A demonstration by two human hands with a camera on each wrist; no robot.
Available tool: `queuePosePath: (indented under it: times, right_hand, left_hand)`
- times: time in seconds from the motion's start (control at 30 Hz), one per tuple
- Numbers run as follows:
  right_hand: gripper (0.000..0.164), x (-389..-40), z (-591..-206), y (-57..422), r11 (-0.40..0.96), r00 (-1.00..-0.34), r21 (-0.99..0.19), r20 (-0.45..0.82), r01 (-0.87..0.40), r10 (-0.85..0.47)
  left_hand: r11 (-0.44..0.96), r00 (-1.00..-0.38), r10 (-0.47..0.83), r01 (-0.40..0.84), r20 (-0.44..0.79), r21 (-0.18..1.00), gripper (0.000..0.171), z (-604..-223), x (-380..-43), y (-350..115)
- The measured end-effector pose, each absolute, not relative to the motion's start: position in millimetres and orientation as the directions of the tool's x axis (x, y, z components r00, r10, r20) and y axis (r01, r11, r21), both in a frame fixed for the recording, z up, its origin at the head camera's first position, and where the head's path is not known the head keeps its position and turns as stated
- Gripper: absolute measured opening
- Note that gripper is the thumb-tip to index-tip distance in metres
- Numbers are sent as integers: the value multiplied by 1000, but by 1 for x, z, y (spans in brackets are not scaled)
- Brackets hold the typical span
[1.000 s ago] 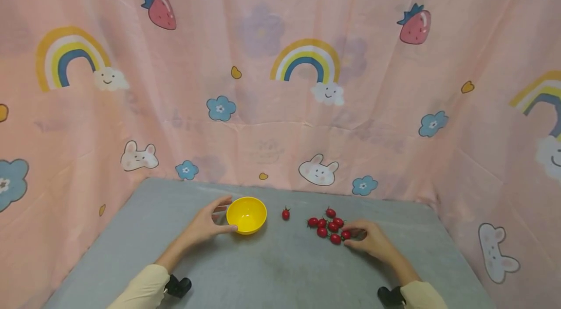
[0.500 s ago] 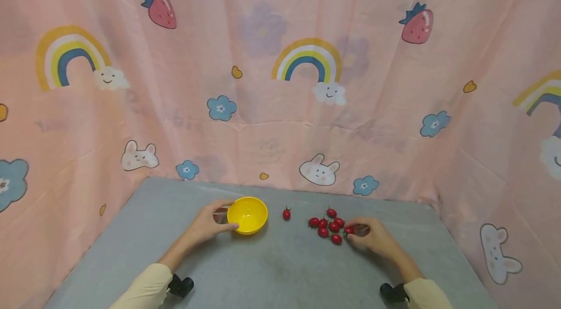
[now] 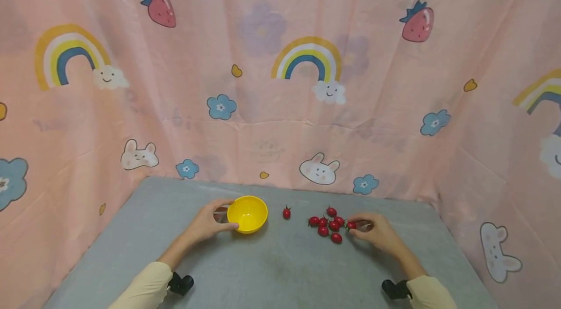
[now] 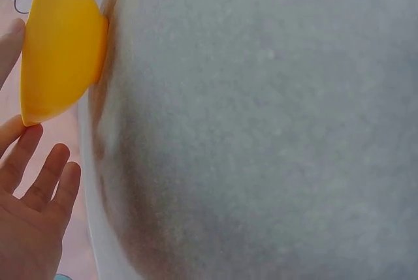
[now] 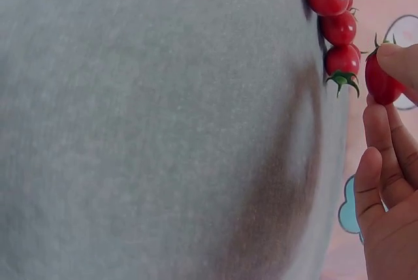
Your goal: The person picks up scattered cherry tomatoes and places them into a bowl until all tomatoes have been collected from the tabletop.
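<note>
In the head view my left hand (image 3: 206, 220) holds the yellow bowl (image 3: 248, 214) at its left side, with thumb and fingers spread around the rim. In the left wrist view the bowl (image 4: 62, 48) stands upright on its foot on the table, fingertips touching its rim. My right hand (image 3: 379, 236) pinches a red cherry tomato (image 5: 381, 79) between thumb and fingers, its green stalk end showing. This tomato is off the table, just right of a cluster of several cherry tomatoes (image 3: 334, 226). One lone cherry tomato (image 3: 287, 214) lies between bowl and cluster.
The grey table (image 3: 271, 270) runs back to a pink printed curtain (image 3: 271, 143), which also hangs at both sides. Black wrist cameras (image 3: 180, 284) are strapped near the cream sleeves (image 3: 144, 285).
My right hand has taken hold of a cherry tomato at the cluster's right edge and drawn it slightly up and away to the right. The left hand and bowl have hardly moved.
</note>
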State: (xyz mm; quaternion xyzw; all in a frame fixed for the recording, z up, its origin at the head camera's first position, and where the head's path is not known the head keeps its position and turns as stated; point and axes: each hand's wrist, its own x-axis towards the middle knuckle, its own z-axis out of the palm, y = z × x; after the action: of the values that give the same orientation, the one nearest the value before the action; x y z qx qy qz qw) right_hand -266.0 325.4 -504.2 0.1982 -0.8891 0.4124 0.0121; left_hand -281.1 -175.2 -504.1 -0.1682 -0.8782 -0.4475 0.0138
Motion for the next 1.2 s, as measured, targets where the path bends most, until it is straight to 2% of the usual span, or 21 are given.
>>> queuePosePath:
  times: [0.7, 0.97, 1.2]
  right_hand:
    - [28, -261, -515, 311, 491, -926, -785, 307, -377, -220]
    - [25, -260, -517, 301, 422, -904, -800, 382, -427, -191]
    - [27, -263, -516, 290, 405, -916, -824, 382, -397, -121]
  left_hand:
    - [556, -943, 292, 306, 163, 773, 71, -501, -280, -174]
    - [581, -949, 285, 281, 132, 764, 73, -499, -278, -175]
    - [582, -949, 290, 280, 127, 764, 73, -496, -279, -173]
